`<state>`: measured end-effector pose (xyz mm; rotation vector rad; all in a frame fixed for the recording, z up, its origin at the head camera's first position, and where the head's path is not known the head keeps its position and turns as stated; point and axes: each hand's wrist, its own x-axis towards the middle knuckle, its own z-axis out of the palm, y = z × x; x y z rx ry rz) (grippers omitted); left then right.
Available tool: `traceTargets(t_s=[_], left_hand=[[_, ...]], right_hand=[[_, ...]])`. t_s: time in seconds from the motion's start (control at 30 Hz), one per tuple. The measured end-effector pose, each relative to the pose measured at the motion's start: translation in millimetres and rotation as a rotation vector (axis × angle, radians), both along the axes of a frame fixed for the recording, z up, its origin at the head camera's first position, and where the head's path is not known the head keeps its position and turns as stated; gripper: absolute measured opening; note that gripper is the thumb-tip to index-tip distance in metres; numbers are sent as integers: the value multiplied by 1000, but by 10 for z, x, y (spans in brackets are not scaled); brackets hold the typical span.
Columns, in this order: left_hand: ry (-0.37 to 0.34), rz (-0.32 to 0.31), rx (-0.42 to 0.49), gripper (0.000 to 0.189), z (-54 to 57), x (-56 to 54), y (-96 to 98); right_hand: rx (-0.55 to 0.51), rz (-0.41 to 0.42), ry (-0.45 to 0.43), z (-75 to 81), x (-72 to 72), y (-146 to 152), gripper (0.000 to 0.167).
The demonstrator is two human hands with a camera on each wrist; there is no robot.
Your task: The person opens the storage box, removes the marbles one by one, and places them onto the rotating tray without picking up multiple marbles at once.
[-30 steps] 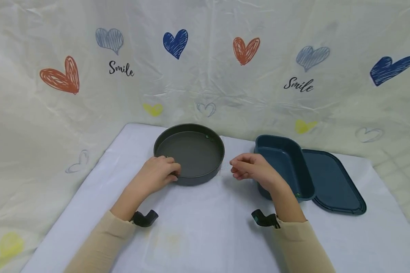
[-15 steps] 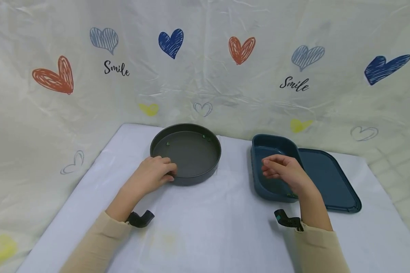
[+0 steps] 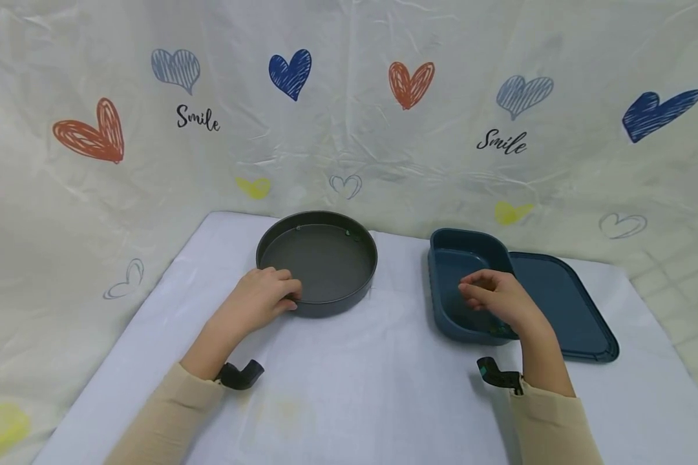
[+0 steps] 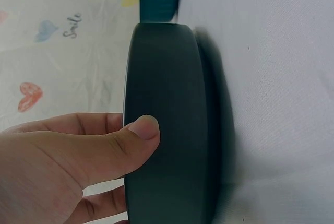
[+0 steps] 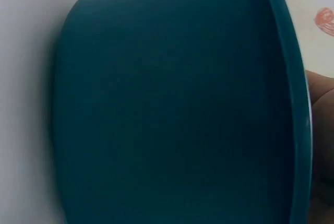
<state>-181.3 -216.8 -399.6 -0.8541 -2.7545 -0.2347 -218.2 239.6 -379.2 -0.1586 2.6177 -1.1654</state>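
Observation:
My left hand (image 3: 267, 294) grips the near left rim of a round dark grey pan (image 3: 331, 265). In the left wrist view the thumb (image 4: 143, 130) presses the pan's outer wall, with fingers over the rim. My right hand (image 3: 494, 297) is over the inside of a deep dark blue rectangular container (image 3: 450, 303), its fingers loosely bent and nothing showing between them. The container's wall (image 5: 172, 109) hides most of that hand in the right wrist view. Small green specks (image 3: 348, 233) show in the pan, and more in the container's near end.
A flat dark blue lid (image 3: 570, 310) lies to the right of the container, partly behind it. All stand on a white-covered table (image 3: 337, 381). Behind hangs a pale sheet (image 3: 349, 129) with printed hearts and words. Each wrist wears a small black camera (image 3: 241, 374).
My right hand has moved right, from beside the pan to over the container, and its fingertips have come slightly lower and loosened. The left hand keeps its grip on the pan.

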Motion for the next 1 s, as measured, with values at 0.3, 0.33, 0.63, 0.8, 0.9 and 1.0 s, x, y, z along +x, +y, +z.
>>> traceTargets(t_s=[0.3, 0.33, 0.63, 0.8, 0.9, 1.0], left_hand=[[-14, -2, 1, 16, -17, 2, -3], [-17, 0, -1, 16, -18, 1, -3], [-16, -3, 8, 17, -10, 1, 0], [-9, 2, 7, 17, -16, -5, 0], [-8, 4, 7, 17, -16, -4, 1], [-10, 4, 10, 17, -11, 1, 3]], right_hand=[[221, 13, 34, 2, 3, 47, 50], [239, 15, 36, 1, 5, 53, 50], [338, 46, 19, -12, -1, 61, 54], [377, 66, 27, -23, -2, 52, 51], [397, 78, 32, -28, 1, 57, 51], [410, 90, 31, -28, 7, 57, 50]])
